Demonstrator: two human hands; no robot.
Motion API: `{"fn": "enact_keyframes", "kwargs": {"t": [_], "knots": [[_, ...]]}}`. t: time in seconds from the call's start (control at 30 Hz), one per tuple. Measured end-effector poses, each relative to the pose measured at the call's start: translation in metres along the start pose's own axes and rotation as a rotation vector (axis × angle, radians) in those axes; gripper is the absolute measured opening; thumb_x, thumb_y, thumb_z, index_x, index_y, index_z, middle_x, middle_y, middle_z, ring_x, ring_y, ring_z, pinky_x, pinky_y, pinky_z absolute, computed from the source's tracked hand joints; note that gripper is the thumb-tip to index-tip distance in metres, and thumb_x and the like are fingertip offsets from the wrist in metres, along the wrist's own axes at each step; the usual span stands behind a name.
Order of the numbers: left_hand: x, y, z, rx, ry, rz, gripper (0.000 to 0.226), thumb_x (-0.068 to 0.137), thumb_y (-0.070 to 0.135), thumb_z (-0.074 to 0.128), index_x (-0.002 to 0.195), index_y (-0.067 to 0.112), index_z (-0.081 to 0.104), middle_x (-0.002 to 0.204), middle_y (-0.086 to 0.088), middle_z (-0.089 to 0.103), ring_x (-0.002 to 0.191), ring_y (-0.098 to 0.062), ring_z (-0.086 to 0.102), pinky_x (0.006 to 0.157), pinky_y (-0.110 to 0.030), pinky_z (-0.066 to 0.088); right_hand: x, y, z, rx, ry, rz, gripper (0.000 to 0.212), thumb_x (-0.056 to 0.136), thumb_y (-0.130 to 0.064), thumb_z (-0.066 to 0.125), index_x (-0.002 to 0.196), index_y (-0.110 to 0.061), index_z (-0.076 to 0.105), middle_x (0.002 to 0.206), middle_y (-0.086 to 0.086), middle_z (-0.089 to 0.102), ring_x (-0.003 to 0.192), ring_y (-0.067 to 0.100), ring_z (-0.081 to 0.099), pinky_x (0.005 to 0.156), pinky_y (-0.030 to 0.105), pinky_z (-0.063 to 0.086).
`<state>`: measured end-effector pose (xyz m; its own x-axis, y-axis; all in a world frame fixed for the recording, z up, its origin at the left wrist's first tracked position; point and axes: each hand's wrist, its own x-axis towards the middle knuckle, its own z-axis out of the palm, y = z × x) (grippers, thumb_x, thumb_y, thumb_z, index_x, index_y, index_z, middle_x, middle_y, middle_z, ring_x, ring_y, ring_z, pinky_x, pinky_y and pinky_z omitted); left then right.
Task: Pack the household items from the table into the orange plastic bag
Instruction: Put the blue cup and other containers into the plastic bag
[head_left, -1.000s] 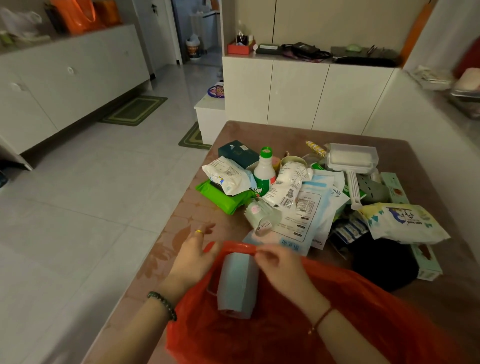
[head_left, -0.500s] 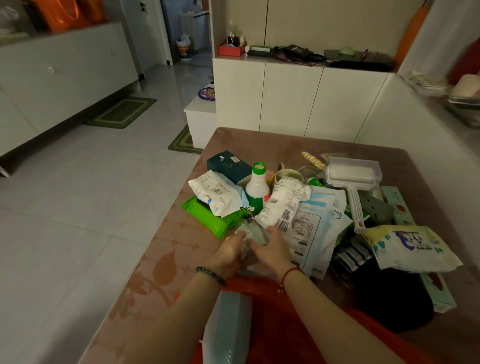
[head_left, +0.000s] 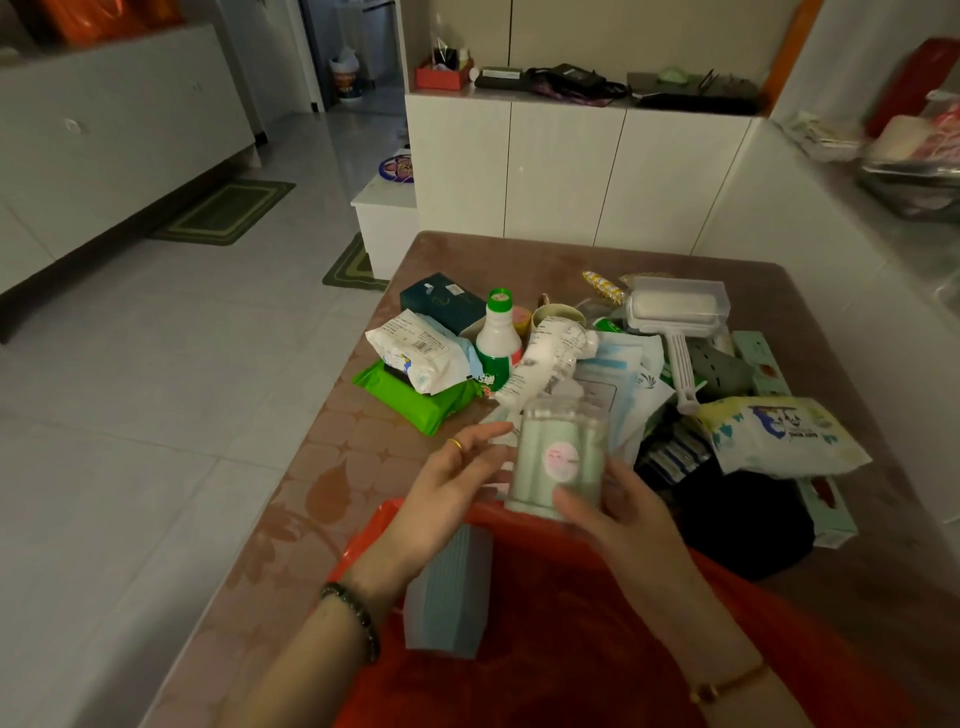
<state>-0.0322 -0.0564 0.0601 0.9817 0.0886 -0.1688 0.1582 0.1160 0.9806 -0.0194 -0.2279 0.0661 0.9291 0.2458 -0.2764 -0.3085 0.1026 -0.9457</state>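
Note:
The orange plastic bag (head_left: 561, 613) lies at the table's near edge with a grey-blue ribbed box (head_left: 449, 597) standing on it. Above the bag's far rim I hold a clear round tub of cotton swabs (head_left: 561, 457) upright. My right hand (head_left: 618, 519) grips it from the front and right. My left hand (head_left: 457, 483) is beside it on the left with fingers spread, fingertips at its side. Beyond lies the pile: a white bottle with a green cap (head_left: 498, 343), a green wipes pack (head_left: 415, 400), and a white lint roller (head_left: 675, 322).
The brown table (head_left: 322, 467) ends in open tiled floor to the left. A white cabinet stands past its far edge. A wipes pack (head_left: 779, 436), a black cloth item (head_left: 743, 525) and a mint box (head_left: 826, 514) crowd the right side.
Both hands reached from the bag to the pile, took up the tub of cotton swabs and brought it back over the bag's rim. The grey-blue box stayed on the bag.

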Motion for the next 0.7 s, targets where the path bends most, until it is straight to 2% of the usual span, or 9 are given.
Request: {"fn": "enact_keyframes", "kwargs": {"t": [0.07,0.17,0.23,0.3,0.4,0.47,0.53,0.6,0.7], "knots": [[-0.011,-0.011,0.000,0.198,0.012,0.093,0.027,0.091,0.006,0.050,0.100,0.029,0.059,0.094,0.000,0.065,0.092,-0.016,0.061,0.092,-0.037,0.047,-0.023,0.019,-0.012,0.125,-0.042,0.086,0.047,0.062,-0.007,0.073,0.107,-0.016,0.063,0.096,0.005,0.075,0.087,0.021,0.071,0.071,0.032,0.059],[-0.016,-0.030,-0.009,0.750,0.082,0.239,0.026,0.087,0.014,0.059,0.110,0.025,0.059,0.111,-0.001,0.066,0.105,-0.020,0.062,0.092,-0.014,0.038,-0.051,0.057,-0.025,0.225,-0.113,0.285,0.043,0.059,0.004,0.068,0.100,-0.009,0.063,0.083,0.011,0.076,0.072,0.025,0.072,0.053,0.031,0.058],[-0.014,-0.040,-0.016,0.981,0.055,0.210,0.036,0.086,0.026,0.060,0.121,0.021,0.056,0.123,-0.004,0.062,0.114,-0.022,0.058,0.097,-0.020,0.037,-0.063,0.078,-0.031,0.222,-0.151,0.394,0.041,0.061,0.005,0.070,0.100,-0.005,0.063,0.088,0.017,0.074,0.076,0.032,0.072,0.052,0.035,0.057],[-0.011,-0.047,-0.019,1.111,0.013,0.152,0.042,0.085,0.036,0.059,0.125,0.024,0.053,0.126,-0.003,0.061,0.118,-0.020,0.055,0.098,-0.026,0.038,-0.067,0.093,-0.034,0.145,-0.159,0.456,0.048,0.057,0.000,0.077,0.102,-0.003,0.063,0.093,0.018,0.074,0.081,0.033,0.071,0.056,0.035,0.056],[-0.005,-0.053,-0.021,1.234,-0.017,0.093,0.042,0.083,0.041,0.059,0.122,0.026,0.056,0.122,-0.002,0.063,0.113,-0.019,0.057,0.091,-0.026,0.038,-0.054,0.113,-0.028,0.000,-0.049,0.446,0.043,0.070,0.002,0.073,0.109,-0.005,0.059,0.090,0.013,0.071,0.070,0.022,0.071,0.049,0.027,0.054],[0.000,-0.055,-0.022,1.289,-0.010,0.062,0.037,0.083,0.040,0.058,0.116,0.022,0.060,0.117,-0.004,0.064,0.109,-0.022,0.058,0.086,-0.028,0.038,-0.040,0.117,-0.017,-0.068,-0.008,0.390,0.043,0.075,0.000,0.071,0.115,-0.005,0.056,0.091,0.008,0.069,0.072,0.018,0.068,0.049,0.025,0.053],[0.004,-0.055,-0.023,1.277,-0.003,0.046,0.031,0.085,0.038,0.057,0.108,0.019,0.064,0.111,-0.006,0.066,0.104,-0.023,0.060,0.084,-0.029,0.041,-0.024,0.117,-0.006,-0.167,0.016,0.314,0.048,0.077,-0.007,0.071,0.121,-0.005,0.053,0.107,0.011,0.066,0.088,0.021,0.065,0.060,0.029,0.057],[0.007,-0.055,-0.024,1.183,0.017,0.046,0.026,0.085,0.033,0.058,0.104,0.017,0.066,0.107,-0.007,0.068,0.099,-0.022,0.062,0.083,-0.030,0.044,-0.014,0.112,0.000,-0.362,0.052,0.188,0.049,0.079,-0.017,0.071,0.123,-0.007,0.053,0.120,0.011,0.061,0.103,0.021,0.061,0.081,0.034,0.055],[0.008,-0.054,-0.025,1.027,0.073,0.048,0.019,0.085,0.027,0.061,0.098,0.017,0.069,0.099,-0.006,0.072,0.090,-0.019,0.064,0.075,-0.024,0.045,-0.011,0.102,-0.003,-0.681,0.059,0.047,0.048,0.081,-0.034,0.065,0.122,-0.012,0.055,0.118,-0.001,0.060,0.103,0.012,0.056,0.087,0.023,0.046]]}}
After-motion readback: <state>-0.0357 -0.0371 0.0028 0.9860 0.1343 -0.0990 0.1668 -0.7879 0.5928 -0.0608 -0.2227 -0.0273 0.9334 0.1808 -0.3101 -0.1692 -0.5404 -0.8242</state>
